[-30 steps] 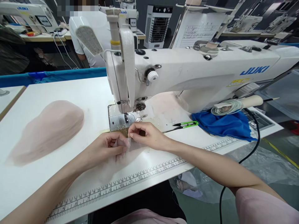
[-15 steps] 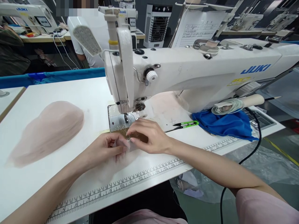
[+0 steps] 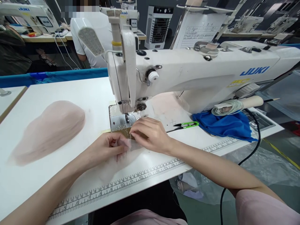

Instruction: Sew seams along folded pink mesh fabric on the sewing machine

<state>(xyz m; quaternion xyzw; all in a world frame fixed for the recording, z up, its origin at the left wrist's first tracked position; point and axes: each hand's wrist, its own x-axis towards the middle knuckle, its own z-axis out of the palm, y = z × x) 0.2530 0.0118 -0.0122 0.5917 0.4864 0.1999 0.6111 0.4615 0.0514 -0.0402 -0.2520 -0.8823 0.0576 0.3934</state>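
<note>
A white JUKI sewing machine (image 3: 199, 75) stands on the white table (image 3: 77, 93). In front of its needle plate (image 3: 118, 122), a sheer pale pink piece of fabric (image 3: 117, 164) lies on the table. My left hand (image 3: 105, 150) pinches the fabric's upper edge with curled fingers. My right hand (image 3: 148, 134) lies over the same edge just right of the needle, fingertips pressed down on it. The two hands nearly touch.
A stack of pink sheer pieces (image 3: 49, 128) lies at the left. Green thread snips (image 3: 187, 125), a blue cloth (image 3: 225, 125) and a roll of tape (image 3: 226, 108) sit at the right. A ruler strip (image 3: 117, 184) runs along the table's front edge. Another person in white (image 3: 91, 37) sits behind.
My right hand has shifted from a pinch at the fabric edge to lying flatter over it near the needle plate. The left hand has stayed put.
</note>
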